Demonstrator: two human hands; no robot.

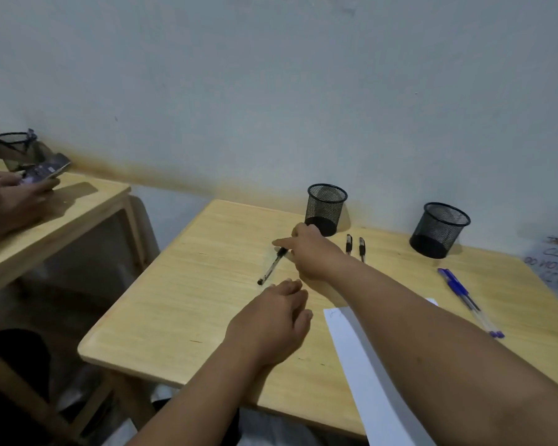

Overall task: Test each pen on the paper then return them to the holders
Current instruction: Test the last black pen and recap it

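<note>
Right hand [310, 252] is stretched out to the far-left part of the table [174, 317], fingers over the top end of a black pen [271, 267] that lies flat and diagonal on the wood; looks like fingertip contact or the start of a pinch, but I can't tell if it's actually gripped, the hand hides that end. Left hand [271, 323] hovers just near of the pen's near tip, fingers relaxed, holding nothing. Two more black pens [355, 247] lie side by side just right of the left holder [326, 209]; two blue pens [464, 297] lie together further right, near the right holder [440, 230]. Both mesh holders stand upright at the far edge by the wall, and no pens show in them. Paper [368, 365] sits near-right, partly under the right forearm, with a faint mark at its far corner (too small to read). Handling: pen is light, stiff, smooth plastic, so it'll roll or skid on the wood if nudged. Best grab is a thumb-and-finger pinch mid-barrel or at the dark grip section, then rotate to writing hold. Tip end is by the left hand, I think. My read: testing has barely begun, since all five pens are out on the table. Off to the left, another person's hands [13, 191] hold a phone [45, 170] over a separate table, not relevant.
</note>
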